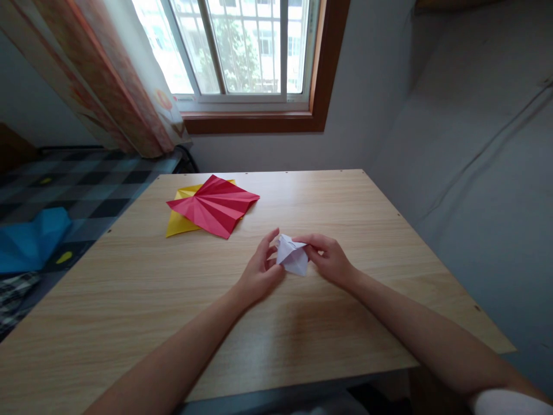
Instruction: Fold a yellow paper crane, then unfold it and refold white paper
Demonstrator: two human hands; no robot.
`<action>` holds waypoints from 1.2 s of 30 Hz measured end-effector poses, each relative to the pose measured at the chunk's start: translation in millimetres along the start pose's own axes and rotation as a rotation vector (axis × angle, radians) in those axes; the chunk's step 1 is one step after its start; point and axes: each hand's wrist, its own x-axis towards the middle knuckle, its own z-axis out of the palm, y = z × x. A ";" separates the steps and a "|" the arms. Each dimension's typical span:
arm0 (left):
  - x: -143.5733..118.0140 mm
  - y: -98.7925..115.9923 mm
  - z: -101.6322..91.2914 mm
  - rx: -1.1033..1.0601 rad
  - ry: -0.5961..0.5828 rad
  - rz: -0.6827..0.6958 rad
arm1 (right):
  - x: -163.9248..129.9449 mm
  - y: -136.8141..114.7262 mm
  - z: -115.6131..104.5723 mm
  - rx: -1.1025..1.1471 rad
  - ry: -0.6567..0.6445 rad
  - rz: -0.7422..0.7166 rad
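Observation:
Between my two hands is a small piece of folded white paper (pixel 294 258), raised into angled flaps with a point toward me. My left hand (pixel 262 268) holds its left edge, thumb at the near side and the fingers curled behind it. On the other side, my right hand (pixel 327 256) pinches the upper right corner between thumb and fingers. The fingertips behind the paper are partly hidden. Both hands are over the middle of the wooden table (pixel 173 317).
A creased red paper sheet (pixel 220 202) lies over a yellow paper sheet (pixel 179 223) at the table's back left. To the left, a blue folded paper (pixel 37 239) rests on a checked bed (pixel 108 190). A window (pixel 242 52) and walls stand behind and to the right.

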 end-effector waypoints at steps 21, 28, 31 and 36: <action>5.5 -5.6 -4.3 -0.099 0.082 0.039 | -2.2 -0.5 1.0 0.131 -0.010 0.007; 2.2 0.0 -1.2 0.010 0.050 0.061 | -1.5 2.0 6.1 0.215 -0.026 0.098; 2.1 -0.8 -1.0 0.034 0.031 0.061 | -1.3 3.4 6.2 0.185 -0.034 0.090; 2.2 -1.5 0.3 0.020 0.049 0.076 | -1.0 2.1 4.8 0.141 -0.073 0.075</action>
